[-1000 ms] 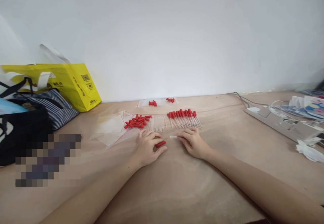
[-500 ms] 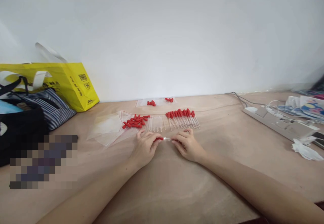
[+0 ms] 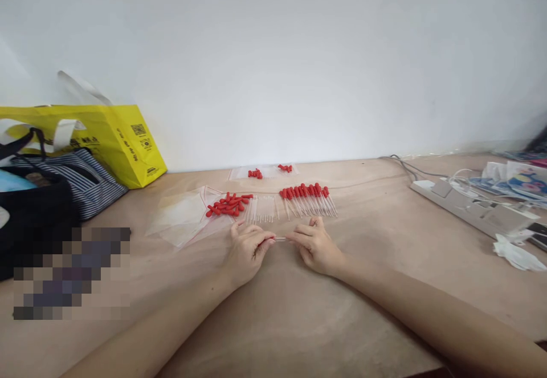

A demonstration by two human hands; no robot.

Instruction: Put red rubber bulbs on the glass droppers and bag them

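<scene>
One slender, clear tube (image 3: 280,239); grip clamped: right hand (image 3: 315,248) on tube, left hand (image 3: 249,252) on mostly hidden red bulb (image 3: 272,238).

Clear tube (image 3: 280,239): held by right hand (image 3: 315,248) | Red bulb (image 3: 272,237), mostly hidden: pinched by left hand (image 3: 248,251) | Droppers (image 3: 304,191): arranged beyond
</scene>
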